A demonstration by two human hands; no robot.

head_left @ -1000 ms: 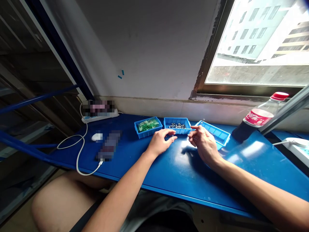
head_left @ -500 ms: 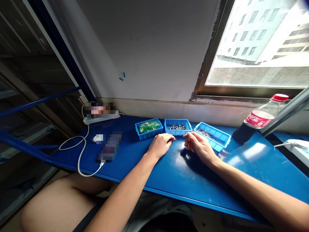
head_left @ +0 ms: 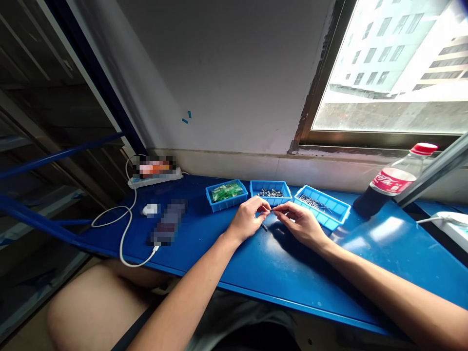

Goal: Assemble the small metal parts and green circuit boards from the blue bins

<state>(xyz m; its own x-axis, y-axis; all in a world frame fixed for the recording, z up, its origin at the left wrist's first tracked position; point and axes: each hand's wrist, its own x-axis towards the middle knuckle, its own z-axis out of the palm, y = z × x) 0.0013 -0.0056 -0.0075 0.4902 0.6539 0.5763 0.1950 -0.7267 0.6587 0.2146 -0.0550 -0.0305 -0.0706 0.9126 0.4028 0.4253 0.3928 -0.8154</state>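
Observation:
My left hand is closed in a pinch above the desk. Its fingertips meet those of my right hand, which is pinching too. Something small and dark shows between them, too tiny to name. Just below the left fingertips is a short dark piece, on or close to the desk. Behind the hands stand three blue trays: a left tray with green plastic packets, a middle tray with small metal parts, and a right tray with thin metal pins.
A cola bottle stands right of the trays on the blue desk. To the left lie a blurred phone-like object with a white cable, a small white case and a power strip. Another white strip sits far right.
My left hand has lifted off the desk and moved slightly right. My right hand has moved left, and the fingertips now meet. The short dark piece has come into view below them.

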